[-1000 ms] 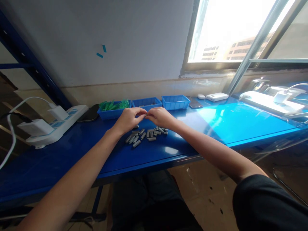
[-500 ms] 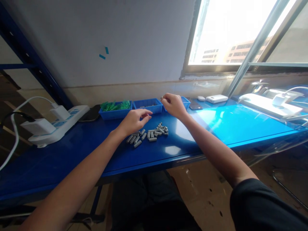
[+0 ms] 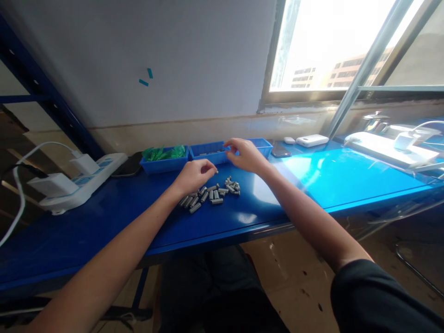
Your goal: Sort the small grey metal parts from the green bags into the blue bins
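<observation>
On the table (image 3: 294, 185), just beside the left hand (image 3: 193, 176), lies a heap of grey pins (image 3: 215, 194); that hand's grip is pinched narrow, on what I cannot tell. Behind them the right hand (image 3: 247, 156) hovers, grip loosely wide, at the front rim of the middle bin (image 3: 208, 157).

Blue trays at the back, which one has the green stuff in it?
The left tray, nearest the white power strip, is heaped with green pieces. The middle tray shows only small grey bits, and the right tray shows no green.
</observation>
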Tool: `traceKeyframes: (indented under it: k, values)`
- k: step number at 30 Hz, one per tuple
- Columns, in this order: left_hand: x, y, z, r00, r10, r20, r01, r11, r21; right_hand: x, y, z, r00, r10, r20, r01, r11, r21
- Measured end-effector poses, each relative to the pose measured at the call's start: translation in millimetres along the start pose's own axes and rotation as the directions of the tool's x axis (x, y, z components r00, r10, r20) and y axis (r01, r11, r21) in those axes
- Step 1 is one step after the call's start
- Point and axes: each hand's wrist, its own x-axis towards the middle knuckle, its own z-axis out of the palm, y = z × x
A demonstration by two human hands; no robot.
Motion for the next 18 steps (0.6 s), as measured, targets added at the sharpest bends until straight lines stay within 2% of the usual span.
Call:
traceKeyframes:
  k: [1, 3, 5, 7, 13, 18]
  values:
    - [0, -1, -2.7, 0.999, -0.044, -0.027, 0.040, 0.988, -0.151, -1, -10, 3, 0.995, -0.095, 0.020, 0.093, 0.994, 0.064]
    - [0, -2, -7.8, 0.992, -0.120, -0.041, 0.091, 0.896, -0.435, -4, -26, 10, 0.972, -0.233, 0.024, 0.227, 0.965, 0.134]
    - [-1, -3, -12.1, 0.986, -0.163, -0.027, 0.116, 0.798, -0.591, -6, -33, 15, 0.954, -0.301, 0.002, 0.297, 0.943, 0.147]
    - [-1, -4, -14.9, 0.984, -0.178, -0.006, 0.134, 0.761, -0.634, -8, -34, 16, 0.943, -0.333, -0.015, 0.332, 0.933, 0.140]
    - [0, -11, -14.9, 0.982, -0.183, 0.038, 0.167, 0.766, -0.621, -10, -34, 15, 0.926, -0.378, -0.006, 0.377, 0.921, 0.098]
    - [0, -13, -13.5, 0.977, -0.191, 0.098, 0.207, 0.711, -0.672, -8, -36, 18, 0.951, -0.309, -0.027, 0.310, 0.944, 0.109]
